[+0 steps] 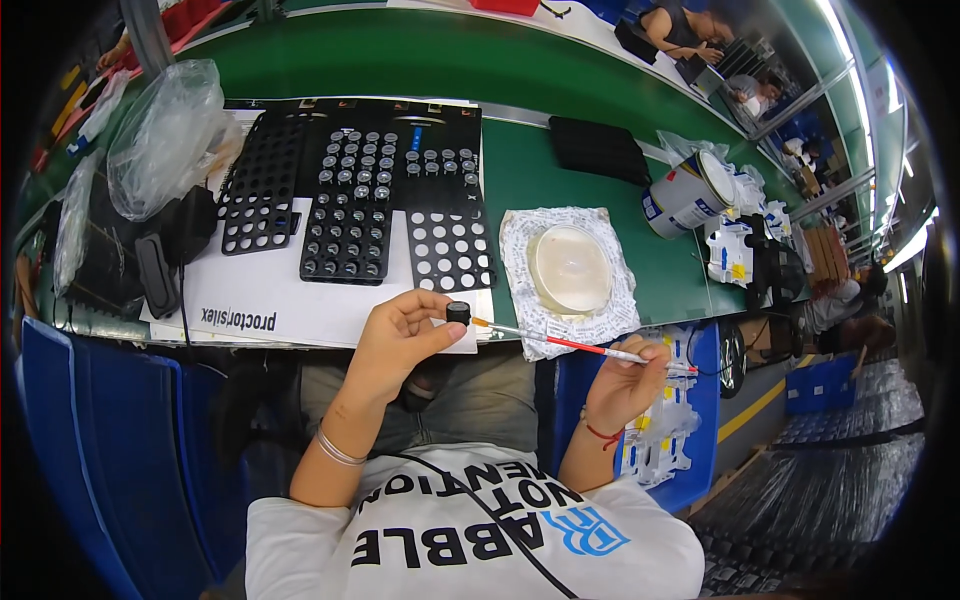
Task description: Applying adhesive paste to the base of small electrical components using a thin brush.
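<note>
Between the thumb and fingers of my left hand [405, 335] is a small black cylindrical part [458, 312], held over the table's front edge. My right hand [632, 382] pinches a thin paintbrush [570, 343] with a red and silver handle. Its orange-brown bristles point left at the black part; whether they touch it I cannot tell. Behind the brush lies a round dish [572, 268] of pale, creamy material on a crumpled printed sheet [515, 235]. Beyond my left hand stands a black perforated tray [345, 278] with several rows of small round parts.
Another black perforated tray [262, 170] lies at the left, and a third [448, 250] at the right holds round parts in its far rows. A paint can [690, 195] tilts at the far right. A clear plastic bag [165, 140] sits far left; a blue bin [705, 430] is beside my right arm.
</note>
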